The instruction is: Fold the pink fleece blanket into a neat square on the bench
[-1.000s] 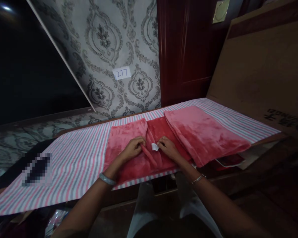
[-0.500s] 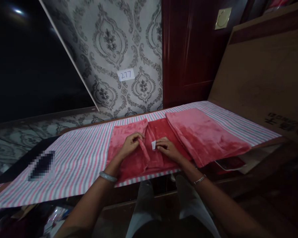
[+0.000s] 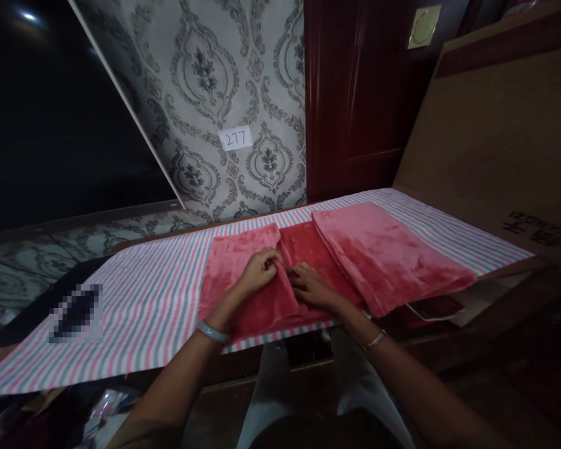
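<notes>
The red fleece cloth (image 3: 243,293) lies flat on the striped bench (image 3: 140,312), under both hands. The left hand (image 3: 260,269) pinches a raised fold; the right hand (image 3: 311,287) presses fingers down just beside it. The cloth is likely soft, light and limp: grip it at folds or hems. A folded pink stack (image 3: 383,255) lies right of the grip; open striped surface lies left.
</notes>
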`<state>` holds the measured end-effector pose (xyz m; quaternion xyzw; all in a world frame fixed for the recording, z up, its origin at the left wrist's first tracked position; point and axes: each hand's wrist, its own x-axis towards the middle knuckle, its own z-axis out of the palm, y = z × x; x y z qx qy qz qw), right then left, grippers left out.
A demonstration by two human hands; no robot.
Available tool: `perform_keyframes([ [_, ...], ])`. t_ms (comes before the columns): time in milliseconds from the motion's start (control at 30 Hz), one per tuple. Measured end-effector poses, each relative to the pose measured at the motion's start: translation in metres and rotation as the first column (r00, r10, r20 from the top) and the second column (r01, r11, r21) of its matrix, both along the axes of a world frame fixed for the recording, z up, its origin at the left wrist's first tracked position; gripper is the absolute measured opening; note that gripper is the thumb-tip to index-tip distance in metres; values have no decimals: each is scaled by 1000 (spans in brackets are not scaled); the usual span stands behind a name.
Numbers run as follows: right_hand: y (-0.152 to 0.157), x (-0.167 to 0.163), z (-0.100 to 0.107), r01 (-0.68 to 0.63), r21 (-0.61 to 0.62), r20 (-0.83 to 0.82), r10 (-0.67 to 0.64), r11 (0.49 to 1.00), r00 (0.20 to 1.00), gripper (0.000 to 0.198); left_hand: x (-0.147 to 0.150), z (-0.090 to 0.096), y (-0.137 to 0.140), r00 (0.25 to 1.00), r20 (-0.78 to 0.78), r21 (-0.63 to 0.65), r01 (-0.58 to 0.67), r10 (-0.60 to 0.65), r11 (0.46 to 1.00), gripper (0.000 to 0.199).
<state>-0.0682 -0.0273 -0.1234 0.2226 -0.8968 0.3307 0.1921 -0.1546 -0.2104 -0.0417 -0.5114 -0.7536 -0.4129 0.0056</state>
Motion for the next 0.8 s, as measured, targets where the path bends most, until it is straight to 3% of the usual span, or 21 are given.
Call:
perform_keyframes([
  [133, 4, -5, -6, 40, -215, 11, -38, 976, 999, 21, 8, -25, 12, 987, -140, -118, 66, -82, 991, 48],
  [300, 6, -3, -6, 149, -455, 47, -143, 878, 989, 25, 9, -36, 9, 988, -152, -93, -21, 7, 995, 56],
  [400, 5, 0, -3, 172, -461, 48, -169, 871, 984, 20, 5, -30, 7, 985, -168, -118, 8, -28, 993, 41],
  [500, 3, 0, -1, 183, -421, 41, -184, 888, 982, 17, -2, -24, 9, 972, -223, -197, 28, -73, 980, 39],
  [667, 3, -1, -3, 187, -324, 6, -196, 927, 981, 15, -10, -18, 21, 944, -313, -342, -6, -107, 940, 27],
  [800, 3, -3, -5, 232, -341, 21, -240, 911, 971, 13, -11, -23, 31, 920, -383, -350, -60, -84, 935, 24],
])
